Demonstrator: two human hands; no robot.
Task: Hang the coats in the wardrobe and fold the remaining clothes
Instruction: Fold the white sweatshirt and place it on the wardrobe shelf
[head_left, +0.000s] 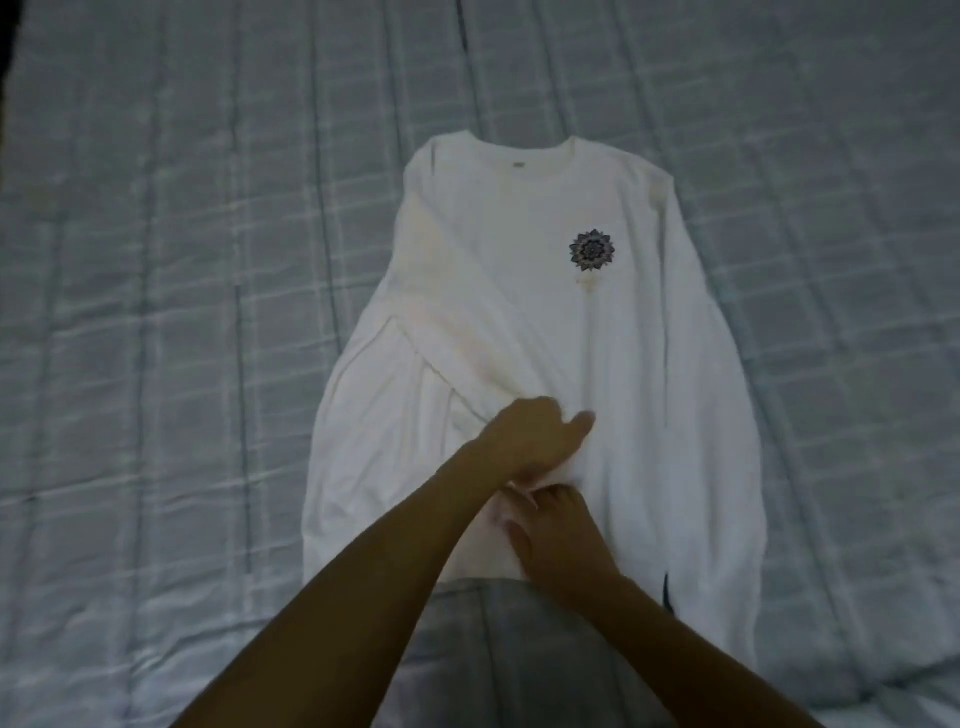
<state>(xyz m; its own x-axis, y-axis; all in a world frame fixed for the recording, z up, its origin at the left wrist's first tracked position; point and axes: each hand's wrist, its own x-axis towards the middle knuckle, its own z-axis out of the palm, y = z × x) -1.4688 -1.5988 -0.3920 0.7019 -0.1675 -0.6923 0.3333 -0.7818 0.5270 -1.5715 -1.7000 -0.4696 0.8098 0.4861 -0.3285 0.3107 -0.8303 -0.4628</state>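
white long-sleeved shirt (649, 364) flat on a quilted bedspread (156, 260) (dark emblem (592, 250) on chest), one sleeve (452, 322) folded slantwise across its front, left hand (535, 434) curled round the sleeve's end, right hand (558, 532) on the cloth just below, grip unclear

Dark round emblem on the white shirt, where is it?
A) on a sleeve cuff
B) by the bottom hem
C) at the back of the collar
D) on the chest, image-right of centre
D: the emblem sits on the chest of the white shirt, below the collar and image-right of centre.
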